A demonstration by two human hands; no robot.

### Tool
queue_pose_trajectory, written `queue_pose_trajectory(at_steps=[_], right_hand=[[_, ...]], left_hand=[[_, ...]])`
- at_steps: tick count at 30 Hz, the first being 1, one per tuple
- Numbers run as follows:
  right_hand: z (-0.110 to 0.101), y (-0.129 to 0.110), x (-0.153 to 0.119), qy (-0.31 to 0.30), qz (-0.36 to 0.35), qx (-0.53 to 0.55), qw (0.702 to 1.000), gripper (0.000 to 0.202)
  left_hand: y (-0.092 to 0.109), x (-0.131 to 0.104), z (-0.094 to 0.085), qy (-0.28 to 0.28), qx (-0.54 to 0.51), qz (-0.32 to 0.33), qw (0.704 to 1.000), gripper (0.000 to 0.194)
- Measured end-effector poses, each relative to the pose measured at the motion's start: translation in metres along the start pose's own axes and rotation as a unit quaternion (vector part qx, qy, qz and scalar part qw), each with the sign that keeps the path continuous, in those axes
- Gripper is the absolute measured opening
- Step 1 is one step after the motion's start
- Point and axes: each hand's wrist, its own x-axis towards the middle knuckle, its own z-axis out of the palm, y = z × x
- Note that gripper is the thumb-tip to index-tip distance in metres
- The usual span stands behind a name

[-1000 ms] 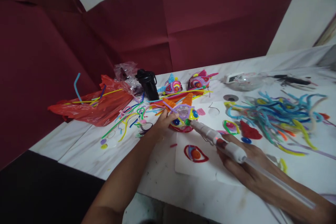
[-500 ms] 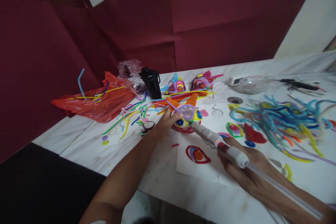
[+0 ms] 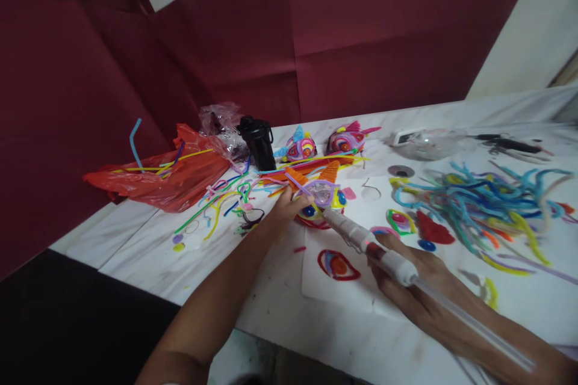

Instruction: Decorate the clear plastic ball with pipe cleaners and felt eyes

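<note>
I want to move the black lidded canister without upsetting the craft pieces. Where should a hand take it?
Grip the black lidded canister around its upright round body, below the lid, coming from above and the front left. The crumpled clear plastic bag crowds its left, and the pipe-cleaner figures sit to its right.

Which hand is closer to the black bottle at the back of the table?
The left hand. It rests on the colourful pipe-cleaner figure, just in front of the black bottle. The right hand holds the glue pen farther forward and to the right.
</note>
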Motion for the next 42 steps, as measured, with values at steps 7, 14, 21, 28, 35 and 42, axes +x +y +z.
queue_pose_trajectory(at_steps=[7,14,21,28,35,42], right_hand=[[0.001,0.004,-0.009,-0.018,0.015,-0.014,1.0,0.007],[0.002,0.008,-0.014,-0.019,0.027,-0.019,0.999,0.003],[0.001,0.006,-0.016,0.006,0.027,-0.027,0.999,0.007],[-0.002,0.01,-0.015,0.015,0.005,-0.088,0.996,0.017],[-0.023,0.0,-0.023,0.036,-0.096,-0.202,0.974,0.047],[-0.018,-0.001,-0.044,0.036,-0.115,-0.272,0.955,0.064]], left_hand=[[0.0,0.0,0.001,-0.005,-0.029,-0.022,0.999,0.061],[-0.003,0.0,-0.002,-0.012,-0.021,-0.028,0.999,0.059],[-0.003,-0.001,-0.004,0.0,-0.018,-0.027,0.999,0.057],[-0.004,0.0,-0.004,-0.007,-0.03,-0.028,0.999,0.055],[-0.003,0.0,-0.005,0.012,0.0,-0.026,1.0,0.048],[-0.002,-0.002,-0.002,0.019,-0.024,-0.043,0.999,0.05]])
